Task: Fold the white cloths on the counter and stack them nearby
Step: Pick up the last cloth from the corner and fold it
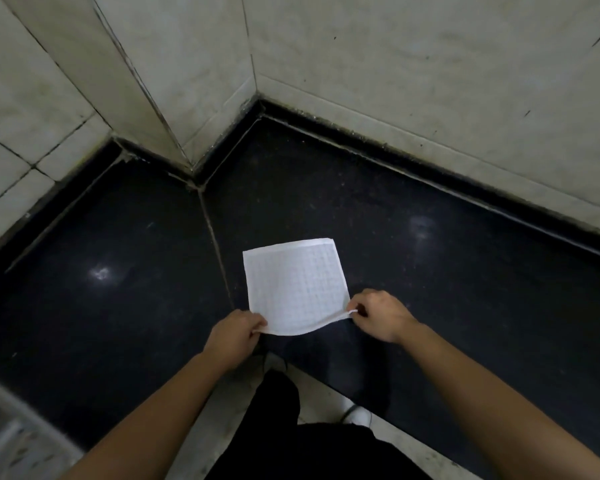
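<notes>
I pinch the white checked cloth by its near corners, left hand and right hand; it lies ahead on the black counter. Folding step; next, carry this edge forward evenly.

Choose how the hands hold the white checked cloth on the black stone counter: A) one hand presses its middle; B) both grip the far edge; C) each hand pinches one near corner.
C: left hand and right hand each pinch a near corner of the cloth.
</notes>
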The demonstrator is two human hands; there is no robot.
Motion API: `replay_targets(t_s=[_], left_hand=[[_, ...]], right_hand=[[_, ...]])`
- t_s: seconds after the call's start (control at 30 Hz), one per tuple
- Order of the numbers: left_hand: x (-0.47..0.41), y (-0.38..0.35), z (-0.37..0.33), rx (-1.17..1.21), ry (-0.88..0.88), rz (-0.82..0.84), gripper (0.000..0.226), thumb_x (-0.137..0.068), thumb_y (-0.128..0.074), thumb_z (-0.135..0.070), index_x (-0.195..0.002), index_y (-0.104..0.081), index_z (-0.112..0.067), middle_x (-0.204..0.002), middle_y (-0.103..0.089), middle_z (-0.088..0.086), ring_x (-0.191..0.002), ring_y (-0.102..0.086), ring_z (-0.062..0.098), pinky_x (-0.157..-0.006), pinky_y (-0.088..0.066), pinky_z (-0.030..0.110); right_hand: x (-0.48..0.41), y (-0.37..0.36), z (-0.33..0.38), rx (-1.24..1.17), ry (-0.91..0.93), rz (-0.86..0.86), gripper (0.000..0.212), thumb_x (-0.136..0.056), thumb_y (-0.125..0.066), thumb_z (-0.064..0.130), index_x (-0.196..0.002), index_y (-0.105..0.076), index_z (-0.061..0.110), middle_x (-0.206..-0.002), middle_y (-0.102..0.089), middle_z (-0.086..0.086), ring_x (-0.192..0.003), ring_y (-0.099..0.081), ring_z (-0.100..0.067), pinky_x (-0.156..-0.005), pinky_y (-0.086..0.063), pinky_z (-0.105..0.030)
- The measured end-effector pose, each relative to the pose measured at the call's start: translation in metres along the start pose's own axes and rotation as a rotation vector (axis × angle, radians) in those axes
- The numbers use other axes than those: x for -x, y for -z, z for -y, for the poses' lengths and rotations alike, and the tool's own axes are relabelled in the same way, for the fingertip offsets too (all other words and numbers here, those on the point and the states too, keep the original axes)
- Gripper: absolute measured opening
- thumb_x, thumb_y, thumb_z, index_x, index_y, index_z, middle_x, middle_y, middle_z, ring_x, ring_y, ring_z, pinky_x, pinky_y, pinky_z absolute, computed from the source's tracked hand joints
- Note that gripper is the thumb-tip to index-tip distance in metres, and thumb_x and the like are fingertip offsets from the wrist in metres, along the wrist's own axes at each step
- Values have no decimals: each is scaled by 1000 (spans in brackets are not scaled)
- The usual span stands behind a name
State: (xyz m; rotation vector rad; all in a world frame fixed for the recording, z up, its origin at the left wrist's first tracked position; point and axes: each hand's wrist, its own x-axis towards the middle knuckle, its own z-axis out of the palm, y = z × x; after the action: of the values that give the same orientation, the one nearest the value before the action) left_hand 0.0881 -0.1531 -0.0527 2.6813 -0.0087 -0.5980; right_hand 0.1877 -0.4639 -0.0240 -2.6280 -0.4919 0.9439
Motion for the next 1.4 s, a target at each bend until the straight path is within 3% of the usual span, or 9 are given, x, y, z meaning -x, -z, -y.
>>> replay_targets(t_s=[0.27,0.5,0.6,0.83,0.93,1.1,1.2,1.3,1.4], left_hand=[[-55,52,4,1008,536,-235,23,-82,-77,-7,-102,-67,-10,-96,-67,6,-83,-62,14,-64,-46,20],[-102,55,18,1096,653,-411,20,-83,-76,-7,-103,-71,-9,-95,-69,5,-80,-63,11,-79,-52,25],[-113,53,24,1054,669,-431,21,-83,-77,-10,-104,-72,-11,-95,-70,3,-87,-65,14,-85,-52,26],[-127,48,32,771,618,-436,14,-84,-75,-19,-98,-73,-20,-78,-62,-17,-73,-57,-3,-70,-43,16],[-126,46,32,745,599,-424,13,-85,-74,-21,-98,-72,-21,-78,-62,-16,-74,-58,0,-76,-50,25],[-115,49,24,523,424,-424,36,-94,-63,-31,-125,-61,-14,-107,-62,5,-100,-60,23,-81,-49,35],[-104,43,18,67,159,-464,48,-99,-51,-36,-141,-48,-14,-136,-49,15,-122,-47,33,-94,-45,49],[-99,31,20,-226,3,-229,62,-103,-26,-50,-157,-14,-21,-164,-7,15,-150,-11,32,-114,-22,54],[-97,10,34,-334,-13,-74,70,-96,4,-63,-154,19,-26,-161,27,8,-152,12,28,-121,-3,55]], right_hand=[[-71,30,15,-633,-284,-292,21,-89,-70,20,-110,-70,24,-95,-66,7,-95,-63,-11,-84,-45,-19],[-124,34,25,-739,-381,-380,14,-88,-73,26,-100,-67,29,-83,-63,16,-78,-60,-3,-61,-39,-3],[-133,34,25,-724,-398,-399,15,-88,-74,30,-100,-66,31,-83,-64,16,-83,-61,-6,-75,-42,-15],[-145,31,25,-675,-407,-391,13,-90,-70,29,-99,-63,34,-82,-61,19,-76,-55,2,-75,-39,-14],[-139,30,26,-656,-389,-392,16,-94,-63,21,-106,-63,31,-85,-62,15,-78,-57,1,-80,-44,-19],[-123,23,38,-423,-287,-506,32,-101,-49,17,-132,-56,17,-129,-51,-7,-103,-58,-23,-94,-49,-35],[-114,11,50,-8,-48,-641,39,-103,-47,20,-140,-51,9,-141,-47,-19,-122,-51,-35,-101,-46,-52],[-109,-6,49,308,31,-405,60,-106,-27,45,-158,-19,16,-164,-10,-23,-150,-16,-39,-119,-22,-55],[-110,-22,29,311,-72,-212,72,-99,-7,62,-157,15,24,-163,23,-18,-152,15,-35,-123,2,-55]])
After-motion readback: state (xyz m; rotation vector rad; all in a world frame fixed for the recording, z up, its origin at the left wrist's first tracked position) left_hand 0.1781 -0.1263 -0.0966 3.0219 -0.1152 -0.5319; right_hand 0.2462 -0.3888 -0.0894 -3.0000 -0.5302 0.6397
